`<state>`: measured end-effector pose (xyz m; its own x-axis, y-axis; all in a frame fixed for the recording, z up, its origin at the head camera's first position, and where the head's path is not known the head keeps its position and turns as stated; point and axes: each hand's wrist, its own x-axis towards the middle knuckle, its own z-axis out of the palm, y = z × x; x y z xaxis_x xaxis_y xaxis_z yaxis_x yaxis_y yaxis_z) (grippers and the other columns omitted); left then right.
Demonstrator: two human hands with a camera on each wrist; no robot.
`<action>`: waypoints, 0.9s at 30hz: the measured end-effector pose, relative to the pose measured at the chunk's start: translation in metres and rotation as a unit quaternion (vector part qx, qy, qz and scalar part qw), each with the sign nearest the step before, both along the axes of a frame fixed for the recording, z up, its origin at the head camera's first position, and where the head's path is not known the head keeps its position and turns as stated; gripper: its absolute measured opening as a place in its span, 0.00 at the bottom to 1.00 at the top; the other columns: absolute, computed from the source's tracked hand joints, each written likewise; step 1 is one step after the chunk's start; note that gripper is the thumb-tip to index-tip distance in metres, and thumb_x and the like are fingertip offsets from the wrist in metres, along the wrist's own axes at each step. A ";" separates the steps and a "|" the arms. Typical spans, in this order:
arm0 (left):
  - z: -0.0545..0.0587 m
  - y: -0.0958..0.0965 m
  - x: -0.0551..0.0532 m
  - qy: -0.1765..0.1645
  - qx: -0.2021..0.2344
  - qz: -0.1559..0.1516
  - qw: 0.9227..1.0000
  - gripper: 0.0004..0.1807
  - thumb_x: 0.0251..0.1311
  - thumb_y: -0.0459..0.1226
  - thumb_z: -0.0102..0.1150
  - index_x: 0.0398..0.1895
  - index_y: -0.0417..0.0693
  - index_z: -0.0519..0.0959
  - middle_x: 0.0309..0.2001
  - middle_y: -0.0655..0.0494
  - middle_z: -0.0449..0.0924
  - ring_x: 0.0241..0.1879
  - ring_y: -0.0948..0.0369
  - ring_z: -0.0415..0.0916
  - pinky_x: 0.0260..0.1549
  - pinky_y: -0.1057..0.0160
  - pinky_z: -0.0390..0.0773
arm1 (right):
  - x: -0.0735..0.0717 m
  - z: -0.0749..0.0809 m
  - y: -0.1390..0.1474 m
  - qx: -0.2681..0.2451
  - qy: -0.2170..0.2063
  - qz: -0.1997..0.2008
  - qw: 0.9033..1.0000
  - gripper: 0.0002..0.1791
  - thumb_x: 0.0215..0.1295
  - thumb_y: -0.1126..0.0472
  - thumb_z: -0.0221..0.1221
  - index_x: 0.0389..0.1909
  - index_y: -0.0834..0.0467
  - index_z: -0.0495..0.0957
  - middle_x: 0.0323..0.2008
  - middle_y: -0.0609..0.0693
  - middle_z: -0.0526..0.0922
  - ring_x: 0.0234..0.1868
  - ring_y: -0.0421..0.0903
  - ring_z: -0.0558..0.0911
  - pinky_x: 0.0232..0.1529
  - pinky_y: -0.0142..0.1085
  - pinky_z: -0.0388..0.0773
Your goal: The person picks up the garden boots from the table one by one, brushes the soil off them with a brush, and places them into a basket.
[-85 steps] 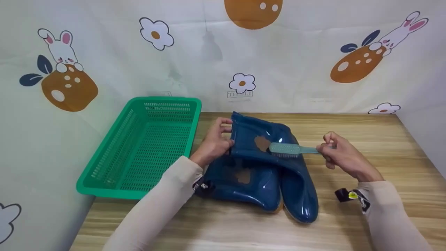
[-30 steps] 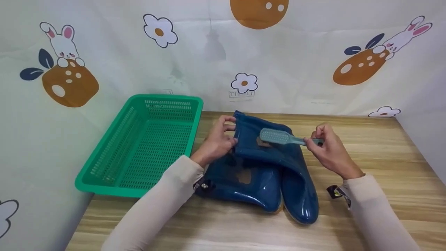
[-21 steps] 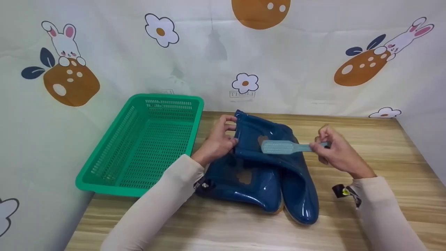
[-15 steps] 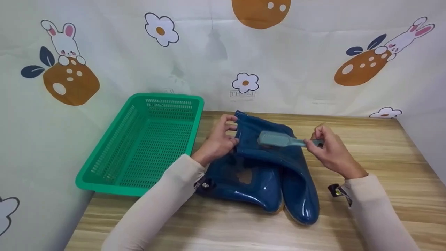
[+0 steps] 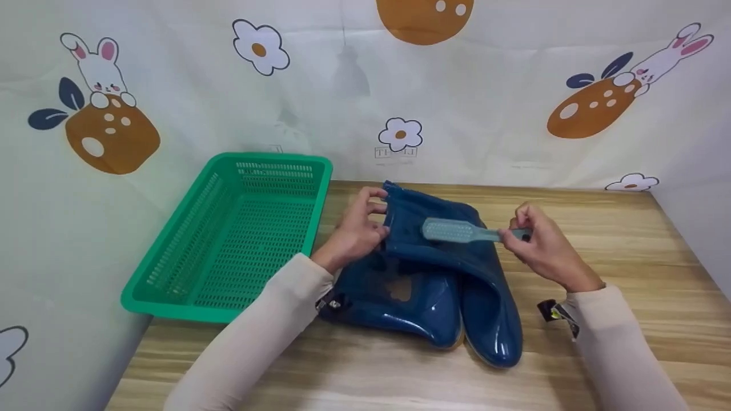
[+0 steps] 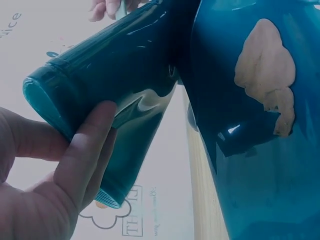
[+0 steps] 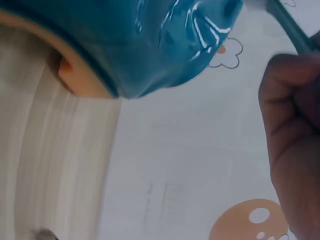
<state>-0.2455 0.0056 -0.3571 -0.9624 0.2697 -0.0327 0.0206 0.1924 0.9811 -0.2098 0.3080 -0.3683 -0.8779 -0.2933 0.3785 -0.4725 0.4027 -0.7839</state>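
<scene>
Two shiny blue rubber boots lie on the wooden table, one partly on top of the other. My left hand (image 5: 355,231) grips the upper boot (image 5: 408,214) by its open top edge. In the left wrist view, fingers (image 6: 80,155) curl against that boot's shaft. My right hand (image 5: 542,245) pinches the handle of a pale green brush (image 5: 448,229), whose bristles face down on the shaft. The brush head hides the spot where a brown patch was. A brown mud-like patch (image 5: 400,288) shows on the lower boot (image 5: 422,319).
A green slotted plastic basket (image 5: 228,313) stands at the left, beside my left forearm. Behind the table (image 5: 617,228) rises a pale wall covering (image 5: 485,103) printed with rabbits, oranges and flowers. Side walls close in the left and right.
The brush has gone back and forth across the upper boot's shaft and now lies farther left, over the brown patch seen earlier. My left hand keeps its hold on the boot's edge.
</scene>
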 end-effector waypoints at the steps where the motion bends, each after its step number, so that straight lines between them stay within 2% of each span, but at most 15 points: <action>1: 0.000 0.000 0.000 0.000 0.002 -0.001 1.000 0.32 0.51 0.14 0.48 0.58 0.46 0.60 0.51 0.43 0.72 0.24 0.56 0.71 0.17 0.67 0.69 | 0.000 0.001 -0.001 0.018 0.028 -0.021 0.999 0.13 0.58 0.77 0.55 0.30 0.68 0.58 0.21 0.49 0.68 0.18 0.37 0.66 0.18 0.26 0.63; 3: -0.001 0.000 0.000 0.003 -0.002 -0.003 1.000 0.32 0.52 0.14 0.49 0.58 0.45 0.60 0.52 0.44 0.71 0.23 0.56 0.71 0.18 0.67 0.69 | 0.000 0.002 -0.001 0.033 0.073 -0.058 0.995 0.14 0.56 0.79 0.56 0.28 0.69 0.58 0.21 0.49 0.67 0.20 0.36 0.65 0.20 0.26 0.62; 5: -0.002 -0.001 0.001 0.010 -0.015 -0.003 1.000 0.31 0.53 0.16 0.50 0.58 0.47 0.60 0.52 0.45 0.72 0.24 0.56 0.73 0.19 0.66 0.71 | -0.001 0.000 0.001 0.012 0.088 -0.067 0.994 0.14 0.56 0.81 0.55 0.28 0.70 0.57 0.20 0.48 0.66 0.19 0.36 0.63 0.19 0.27 0.60; 8: -0.002 -0.001 0.001 0.017 -0.025 -0.004 1.000 0.31 0.54 0.17 0.50 0.58 0.47 0.59 0.52 0.45 0.73 0.27 0.55 0.76 0.21 0.64 0.73 | -0.005 -0.008 0.007 -0.083 0.049 -0.015 0.995 0.15 0.58 0.82 0.51 0.29 0.71 0.53 0.18 0.50 0.65 0.15 0.37 0.63 0.14 0.30 0.58; 11: -0.002 -0.001 0.001 0.016 -0.020 -0.003 1.000 0.31 0.53 0.16 0.50 0.58 0.47 0.60 0.51 0.45 0.73 0.28 0.55 0.76 0.21 0.64 0.73 | -0.008 -0.017 0.011 -0.113 -0.012 0.039 0.993 0.14 0.61 0.79 0.51 0.30 0.69 0.53 0.18 0.51 0.67 0.12 0.40 0.64 0.10 0.31 0.59; 12: -0.002 -0.001 0.001 0.014 -0.017 -0.003 1.000 0.31 0.53 0.16 0.50 0.58 0.47 0.60 0.51 0.45 0.73 0.27 0.55 0.75 0.20 0.65 0.72 | -0.007 -0.016 0.010 -0.102 -0.024 0.039 0.994 0.14 0.61 0.78 0.52 0.30 0.69 0.54 0.19 0.51 0.68 0.12 0.40 0.65 0.10 0.30 0.61; 14: -0.002 -0.001 0.002 0.009 -0.015 -0.004 1.000 0.31 0.54 0.16 0.49 0.58 0.47 0.60 0.52 0.46 0.72 0.26 0.53 0.74 0.19 0.66 0.71 | -0.004 -0.011 0.005 -0.040 -0.011 0.021 0.999 0.13 0.60 0.77 0.54 0.30 0.69 0.56 0.20 0.51 0.68 0.13 0.40 0.65 0.13 0.29 0.63; 17: 0.000 0.000 0.004 0.003 -0.007 -0.005 1.000 0.30 0.55 0.17 0.49 0.59 0.48 0.59 0.52 0.46 0.72 0.26 0.51 0.73 0.19 0.67 0.71 | 0.002 0.001 -0.003 0.029 0.038 -0.045 0.998 0.13 0.57 0.78 0.56 0.29 0.69 0.59 0.20 0.50 0.69 0.17 0.38 0.65 0.16 0.27 0.63; 19: 0.001 0.000 0.005 0.001 -0.001 -0.003 1.000 0.30 0.56 0.17 0.49 0.59 0.49 0.60 0.52 0.47 0.72 0.28 0.50 0.74 0.20 0.66 0.71 | 0.003 0.005 -0.005 0.037 0.077 -0.074 0.994 0.13 0.55 0.79 0.56 0.28 0.69 0.59 0.21 0.49 0.69 0.19 0.36 0.65 0.18 0.25 0.61; 21: 0.001 0.001 0.005 0.002 0.004 -0.001 1.000 0.31 0.55 0.16 0.48 0.59 0.48 0.60 0.52 0.46 0.72 0.28 0.52 0.74 0.19 0.67 0.71 | 0.001 0.003 -0.003 0.013 0.093 -0.083 0.992 0.14 0.54 0.81 0.56 0.27 0.69 0.58 0.20 0.49 0.68 0.19 0.36 0.65 0.18 0.25 0.61; 24: 0.002 0.002 0.004 0.007 0.006 0.000 1.000 0.31 0.54 0.16 0.49 0.58 0.48 0.60 0.52 0.46 0.72 0.30 0.54 0.75 0.20 0.66 0.71 | -0.004 -0.007 0.004 -0.056 0.064 -0.045 0.995 0.14 0.57 0.81 0.53 0.28 0.70 0.55 0.19 0.49 0.66 0.16 0.37 0.64 0.14 0.28 0.59; 26: 0.002 0.002 0.005 0.012 -0.004 -0.001 1.000 0.31 0.55 0.17 0.49 0.59 0.49 0.60 0.52 0.46 0.72 0.31 0.53 0.76 0.21 0.66 0.72 | -0.007 -0.014 0.008 -0.074 0.022 -0.010 0.997 0.14 0.59 0.79 0.53 0.29 0.69 0.55 0.19 0.50 0.66 0.14 0.39 0.64 0.12 0.30 0.59; 27: 0.002 0.002 0.005 0.015 -0.006 -0.003 1.000 0.31 0.55 0.17 0.49 0.59 0.49 0.60 0.52 0.46 0.72 0.33 0.53 0.77 0.23 0.65 0.73 | -0.009 -0.018 0.011 -0.067 0.007 -0.003 0.998 0.14 0.60 0.78 0.53 0.29 0.69 0.55 0.19 0.51 0.67 0.13 0.39 0.64 0.12 0.31 0.60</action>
